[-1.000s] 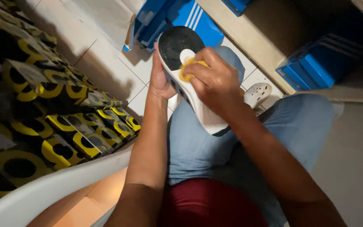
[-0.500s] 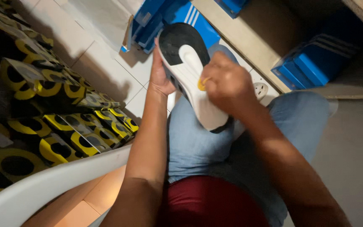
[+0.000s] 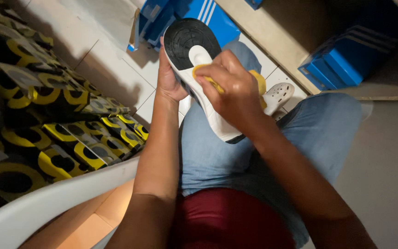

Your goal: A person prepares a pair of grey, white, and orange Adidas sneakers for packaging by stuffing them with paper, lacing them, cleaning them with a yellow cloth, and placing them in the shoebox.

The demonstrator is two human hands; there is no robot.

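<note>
The seated person's denim-clad lap (image 3: pixel 217 157) filled the centre of the view, with a white plastic chair arm (image 3: pixel 47 198) curving off at eight o'clock and a heap of black-and-yellow boxes (image 3: pixel 47 115) at nine. Blue shoeboxes (image 3: pixel 346 60) sat at two o'clock, another blue one (image 3: pixel 162 18) at twelve, on the white tiled floor (image 3: pixel 116 74).

Over the knees lay the shoe (image 3: pixel 199 78), sole up, its black heel patch toward twelve and its white forefoot toward five, so the long axis ran eleven to five. The left hand (image 3: pixel 170 80) was clamped on the shoe's edge from the nine o'clock side, fingers wrapped beneath. The right hand (image 3: pixel 231 90) sat on top of the midsole, closed on a yellow sponge (image 3: pixel 256 83) pressed flat against the white rubber, so the sole lay directly under that grip, with the heel up toward eleven. A white perforated clog (image 3: pixel 279 94) peeked out on the floor at three o'clock of the sponge.
</note>
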